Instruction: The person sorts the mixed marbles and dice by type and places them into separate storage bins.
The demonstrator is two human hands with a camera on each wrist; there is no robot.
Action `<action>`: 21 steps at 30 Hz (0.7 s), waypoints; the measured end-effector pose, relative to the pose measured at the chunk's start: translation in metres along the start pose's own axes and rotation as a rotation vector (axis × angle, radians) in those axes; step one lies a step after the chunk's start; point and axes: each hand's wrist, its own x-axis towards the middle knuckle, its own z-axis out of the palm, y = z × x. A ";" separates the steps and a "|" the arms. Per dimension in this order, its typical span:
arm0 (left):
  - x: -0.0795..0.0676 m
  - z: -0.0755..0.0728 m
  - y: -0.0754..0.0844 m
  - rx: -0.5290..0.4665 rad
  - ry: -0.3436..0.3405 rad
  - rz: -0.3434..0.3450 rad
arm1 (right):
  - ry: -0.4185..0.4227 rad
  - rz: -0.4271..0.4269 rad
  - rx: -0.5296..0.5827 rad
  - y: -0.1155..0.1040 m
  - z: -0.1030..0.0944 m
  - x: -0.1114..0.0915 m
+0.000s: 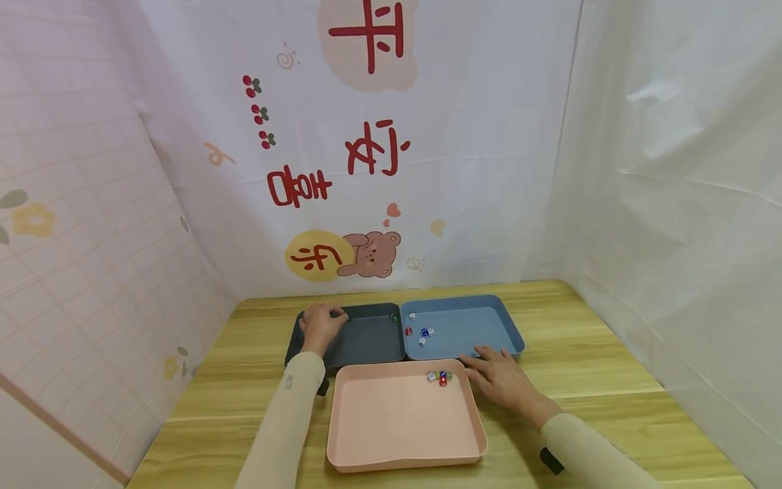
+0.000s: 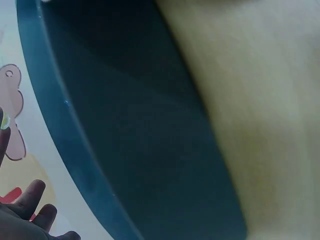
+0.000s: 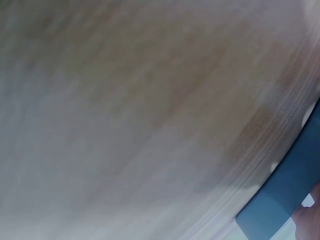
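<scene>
My left hand (image 1: 320, 327) is over the left part of the dark tray (image 1: 366, 343), thumb and forefinger together. In the left wrist view a small yellow-green die (image 2: 5, 121) shows between its fingertips, partly hidden. A green die (image 1: 394, 317) lies at that tray's far right corner. My right hand (image 1: 504, 380) has its fingers spread at the near rim of the blue tray (image 1: 470, 326), beside the pink tray (image 1: 397, 414). White dice (image 1: 422, 342), a red die (image 1: 408, 331) and a blue die (image 1: 424, 332) lie in the blue tray's left part.
Several dice, among them a white die (image 1: 432, 376) and a red die (image 1: 442, 382), cluster at the pink tray's far right corner. All three trays stand close together on a wood-grain table (image 1: 586, 367). A printed white curtain (image 1: 476, 136) hangs behind the table.
</scene>
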 end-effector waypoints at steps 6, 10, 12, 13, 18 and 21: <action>-0.003 0.000 -0.007 0.045 -0.018 -0.025 | -0.005 0.005 0.009 -0.003 -0.002 0.000; -0.005 0.001 -0.007 0.029 -0.041 -0.037 | -0.014 0.008 0.002 -0.004 -0.003 0.000; -0.005 0.001 -0.006 0.016 -0.050 -0.034 | -0.014 0.009 0.002 -0.005 -0.004 0.000; -0.005 0.001 -0.005 0.010 -0.051 -0.031 | -0.014 0.010 0.003 -0.005 -0.004 0.000; -0.004 0.001 -0.004 0.016 -0.040 -0.015 | -0.020 0.013 0.003 -0.006 -0.002 0.000; -0.003 0.001 -0.002 0.020 -0.034 -0.009 | -0.023 0.016 -0.002 -0.006 -0.001 0.000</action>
